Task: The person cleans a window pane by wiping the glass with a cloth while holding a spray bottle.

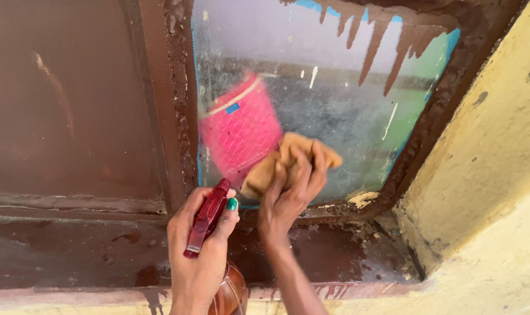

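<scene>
Brown paint covers the closed window shutter (72, 99) on the far left, its surface dull and streaked, and the same brown coats the upright frame post (171, 99) beside it, where the paint is lumpy and cracked. Below runs a brown sill (72, 251), blotched with darker patches.

Next comes the left hand (198, 256), wrapped firmly around a red spray bottle (209, 224). Its trigger head is dark translucent red, the rounded body below it amber-brown and only partly in view at the bottom edge. The fingers close around the neck, and one nail painted green rests by the nozzle, which points toward the glass.

Just right of it, the right hand (291, 189) presses a crumpled tan cloth (288, 160) flat against the lower part of the glass pane (335, 87), fingers spread over the cloth and gripping it. The cloth looks soft, bunched and slightly blurred. The pane is grimy and cloudy, flecked with white specks, with brown paint drips hanging from its top edge and strips of blue along the borders. A pink shape (239, 128) with a mesh-like pattern shows at the glass, left of the cloth; whether it lies behind the pane or is a reflection cannot be told.

Farthest right stands a yellow plastered wall (492, 163), chipped where it meets the frame.
</scene>
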